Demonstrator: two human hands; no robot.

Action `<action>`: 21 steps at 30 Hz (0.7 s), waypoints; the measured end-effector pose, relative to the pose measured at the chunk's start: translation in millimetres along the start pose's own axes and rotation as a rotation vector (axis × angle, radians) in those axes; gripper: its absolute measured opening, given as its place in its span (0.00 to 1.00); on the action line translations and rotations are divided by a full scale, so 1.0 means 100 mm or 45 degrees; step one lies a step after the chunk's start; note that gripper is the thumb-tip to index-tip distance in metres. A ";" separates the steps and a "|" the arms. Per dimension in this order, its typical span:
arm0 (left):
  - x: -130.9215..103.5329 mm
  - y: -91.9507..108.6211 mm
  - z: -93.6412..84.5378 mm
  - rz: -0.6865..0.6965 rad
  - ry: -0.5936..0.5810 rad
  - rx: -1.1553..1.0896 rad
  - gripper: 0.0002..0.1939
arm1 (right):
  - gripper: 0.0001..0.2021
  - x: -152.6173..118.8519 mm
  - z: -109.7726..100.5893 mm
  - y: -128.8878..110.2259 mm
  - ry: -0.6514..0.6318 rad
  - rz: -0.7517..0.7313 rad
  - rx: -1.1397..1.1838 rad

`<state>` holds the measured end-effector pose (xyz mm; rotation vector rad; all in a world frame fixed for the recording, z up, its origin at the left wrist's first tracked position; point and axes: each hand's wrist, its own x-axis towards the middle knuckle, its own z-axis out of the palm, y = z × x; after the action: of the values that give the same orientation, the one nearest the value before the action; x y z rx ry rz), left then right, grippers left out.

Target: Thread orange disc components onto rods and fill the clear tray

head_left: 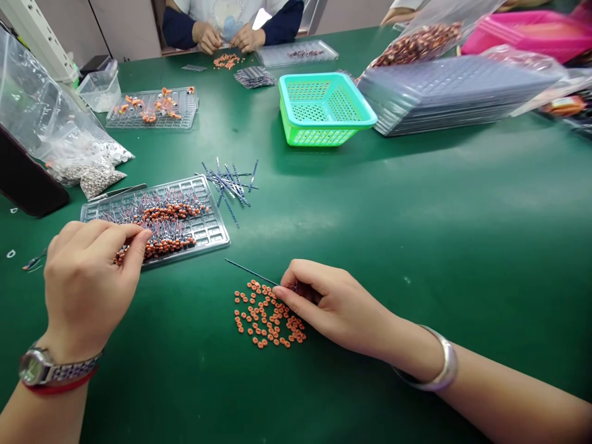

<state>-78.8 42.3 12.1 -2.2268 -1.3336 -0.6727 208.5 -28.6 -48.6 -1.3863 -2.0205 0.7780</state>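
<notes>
My left hand (92,271) is closed in a pinch over the near left part of a clear plastic tray (213,231). What its fingertips hold, if anything, is hidden. Rows of small orange-tipped parts with thin wires (169,213) fill much of that tray. Between thumb and forefinger, my right hand (333,296) grips a thin dark strip (250,270) that points up and left. Below the strip, many small orange ring-like pieces (263,314) lie loose on the green table, close to the right fingertips.
Loose dark strips (231,182) lie behind the tray. Farther back stand a green basket (328,126), stacked clear trays (444,92), a pink bin (527,34) and another tray with orange parts (152,111). Plastic bags (50,105) are at left. A co-worker's hands (226,38) work across the table.
</notes>
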 end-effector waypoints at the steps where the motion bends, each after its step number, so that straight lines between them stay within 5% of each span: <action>1: 0.00 0.00 0.00 -0.005 -0.003 -0.003 0.06 | 0.11 0.00 0.00 0.00 -0.001 0.001 -0.003; 7: -0.01 0.00 -0.01 -0.011 -0.005 0.009 0.06 | 0.10 -0.01 0.01 -0.01 0.010 -0.051 -0.062; 13: -0.01 0.03 0.00 0.024 0.008 -0.033 0.05 | 0.10 -0.03 0.09 0.01 0.069 -0.299 -0.258; 21: -0.04 0.16 -0.05 0.077 0.028 -0.167 0.03 | 0.11 0.00 0.09 -0.01 -0.080 -0.304 -0.347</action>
<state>-66.8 29.8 11.9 -2.3458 -1.2386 -0.7805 201.2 -30.7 -53.6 -1.2413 -2.3562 0.4600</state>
